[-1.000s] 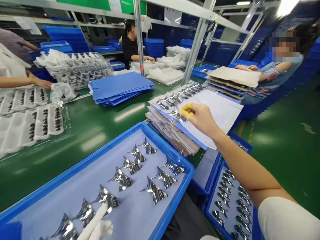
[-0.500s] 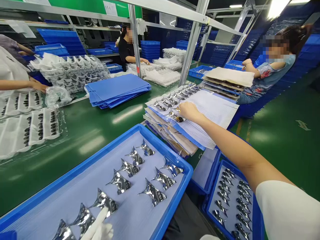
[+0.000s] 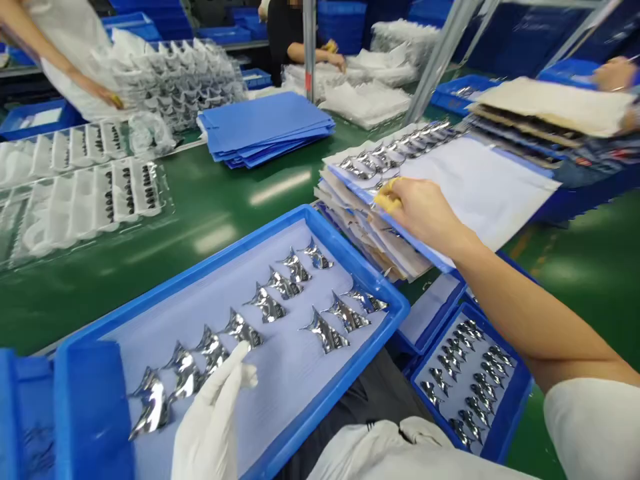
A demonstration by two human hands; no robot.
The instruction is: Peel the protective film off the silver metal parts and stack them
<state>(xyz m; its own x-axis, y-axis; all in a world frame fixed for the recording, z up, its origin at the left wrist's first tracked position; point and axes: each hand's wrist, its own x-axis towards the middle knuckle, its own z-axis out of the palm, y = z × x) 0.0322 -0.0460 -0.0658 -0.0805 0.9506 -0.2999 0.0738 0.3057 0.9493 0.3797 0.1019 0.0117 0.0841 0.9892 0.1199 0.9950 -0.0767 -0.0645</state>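
My left hand (image 3: 213,417) wears a white glove and reaches over a blue tray (image 3: 280,460). Its fingers stretch out, and the tips lie by a shiny curved metal part (image 3: 241,328); whether they touch it I cannot tell. Several such parts lie in two rows on the tray's white liner. To the right, my right hand (image 3: 420,210), with yellow finger covers, pinches at the near edge of a stack of sheets (image 3: 357,223). What sits between its fingertips is hidden. Close by, a metal part (image 3: 383,183) rests on the top sheet beside a row of metal parts (image 3: 395,153).
Blue sheets (image 3: 267,127) are piled on the green table (image 3: 210,233). Clear plastic trays (image 3: 93,200) of dark parts stand left. A lower blue tray (image 3: 515,400) with metal parts sits right. A metal post (image 3: 440,60) rises behind the stack. Other people work at the back.
The view has turned down and left. My right hand has drawn slightly toward the near edge of the stack. My left hand has come further into view over the tray.
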